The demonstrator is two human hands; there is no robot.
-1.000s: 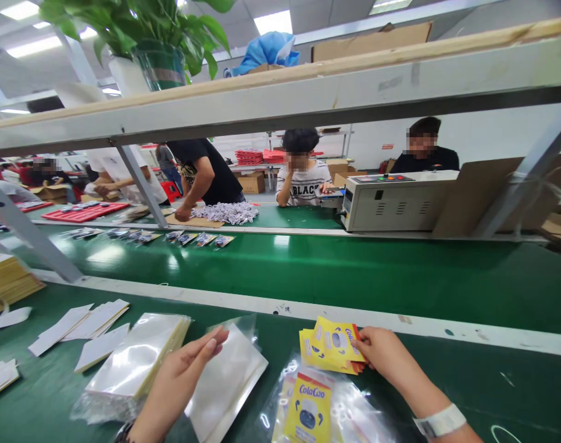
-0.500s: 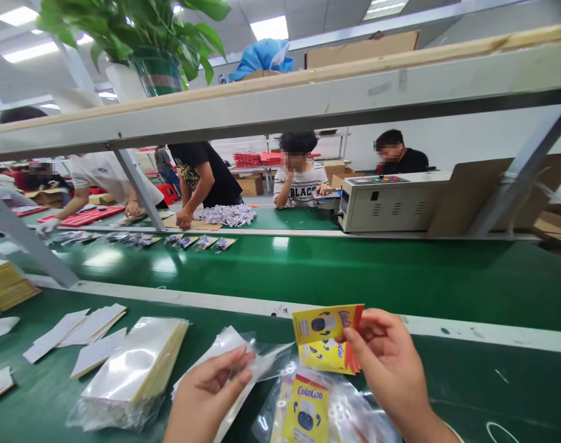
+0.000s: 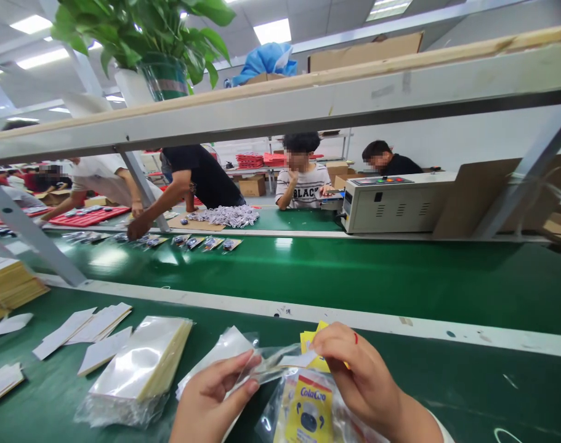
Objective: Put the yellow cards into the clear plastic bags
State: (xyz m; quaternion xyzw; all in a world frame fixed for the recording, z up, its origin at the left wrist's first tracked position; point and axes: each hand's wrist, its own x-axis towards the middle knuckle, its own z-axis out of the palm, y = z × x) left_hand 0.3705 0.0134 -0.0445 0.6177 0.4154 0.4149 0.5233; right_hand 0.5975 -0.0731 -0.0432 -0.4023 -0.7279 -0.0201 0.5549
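Observation:
Between the fingertips of my left hand (image 3: 210, 397) is a clear plastic bag (image 3: 270, 364), its mouth turned to the right. My right hand (image 3: 363, 369) pinches a small printed card (image 3: 299, 359), white side showing, at the bag's mouth; how far it reaches inside I cannot tell. Yellow cards (image 3: 306, 339) lie partly hidden behind my right hand. Below both hands rests a pile of clear bags with a yellow ColaCao card (image 3: 310, 407) on view. White sheets (image 3: 225, 354) lie behind my left hand.
A thick stack in clear wrap (image 3: 139, 363) and loose white cards (image 3: 100, 324) lie to the left. Beyond a white rail (image 3: 243, 306) runs a green belt (image 3: 308, 271) with bagged items (image 3: 210, 243). A shelf beam (image 3: 280, 101) crosses above. Co-workers and a boxy machine (image 3: 395, 206) are opposite.
My right hand has moved left and turned over, bringing the card to the bag's mouth. Opposite, a co-worker in black has reached left over the bagged items.

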